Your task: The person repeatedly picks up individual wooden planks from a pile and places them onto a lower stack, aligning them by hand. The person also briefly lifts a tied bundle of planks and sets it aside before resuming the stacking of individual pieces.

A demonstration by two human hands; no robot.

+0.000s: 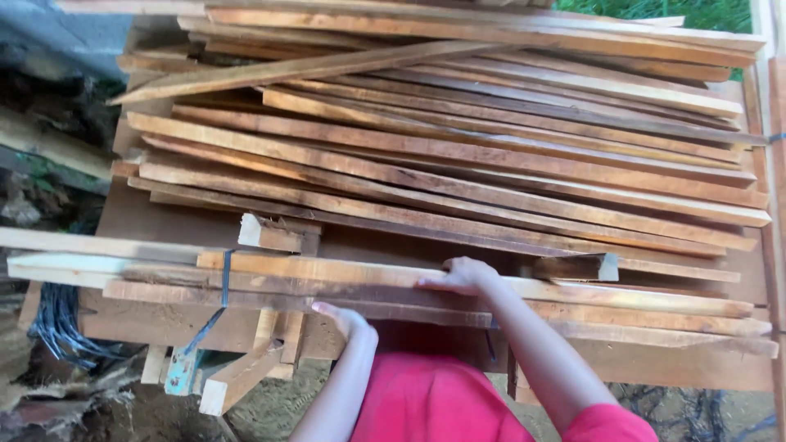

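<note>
A pile of long, thin wooden slats lies across a wooden table. At the near edge sits a smaller bundle of slats. My right hand rests on top of this near bundle, fingers curled over its upper slat. Lower down, my left hand presses against the bundle's front edge from underneath, fingers bent around the lowest slat. Both forearms reach up from my red shirt.
A dark strap wraps the left part of the near bundle. Short wood blocks lie on the table. Offcuts lean below the edge. Black cable coils lie at left. Dirt ground sits below; grass shows far back.
</note>
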